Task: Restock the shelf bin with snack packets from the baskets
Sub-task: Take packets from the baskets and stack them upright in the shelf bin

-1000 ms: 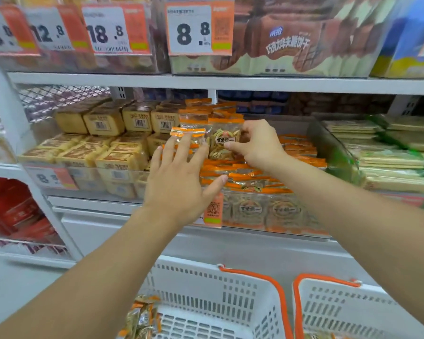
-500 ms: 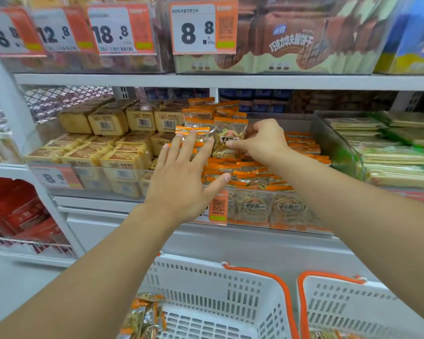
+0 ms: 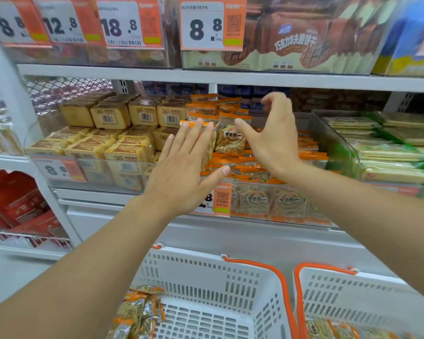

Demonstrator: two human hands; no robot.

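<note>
My left hand is spread flat, fingers straight against the left side of the upright packets in the clear bin, while my right hand hangs wide and relaxed just right of them, gripping nothing. To finish this step well I judge I should keep the left palm bracing the row so it does not topple, and bring the right in gently from the other side to square it. More packets wait in the two baskets near me.
</note>
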